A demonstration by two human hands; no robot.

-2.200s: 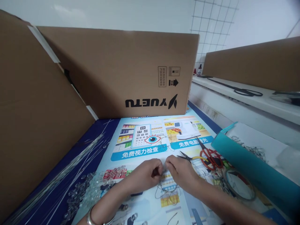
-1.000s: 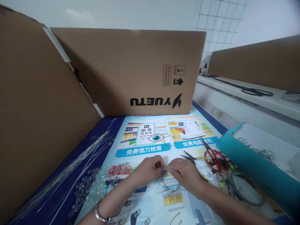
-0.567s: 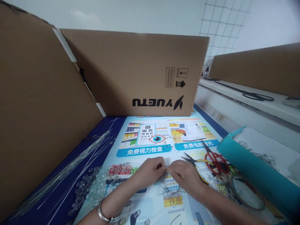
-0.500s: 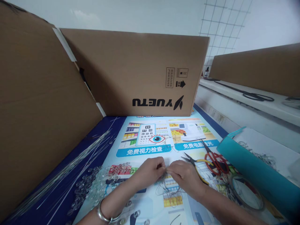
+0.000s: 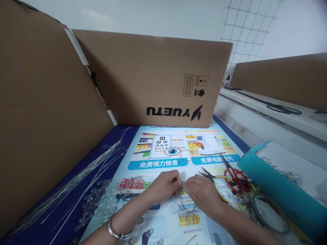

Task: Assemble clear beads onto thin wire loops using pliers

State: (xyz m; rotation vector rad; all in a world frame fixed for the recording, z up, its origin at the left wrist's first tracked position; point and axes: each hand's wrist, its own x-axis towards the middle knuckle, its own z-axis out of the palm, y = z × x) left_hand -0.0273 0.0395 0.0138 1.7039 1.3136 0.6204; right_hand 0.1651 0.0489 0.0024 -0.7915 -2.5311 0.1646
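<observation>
My left hand point(image 5: 166, 185) is closed in a pinch, its fingertips close to those of my right hand point(image 5: 203, 191), which is pinched too. Both seem to grip a thin wire point(image 5: 187, 210) whose fine loops spread below the fingers over the printed sheet; the exact pinched spot is hidden. Just right of my right hand lie long-nose pliers point(image 5: 216, 177) with yellow handles. Red-handled scissors point(image 5: 237, 182) rest beyond them. To the left of my left forearm is a heap of clear beads point(image 5: 107, 200).
A bundle of straight wires point(image 5: 84, 173) lies along the blue cloth at left. At right stand a roll of tape point(image 5: 270, 212) and a teal box point(image 5: 281, 194) with small wire pieces inside. Cardboard panels point(image 5: 153, 75) wall off the back and left.
The view has shifted slightly, so the surroundings sit a little further right. Both hands keep their pinch near the same spot; my right fingers look slightly blurred by motion.
</observation>
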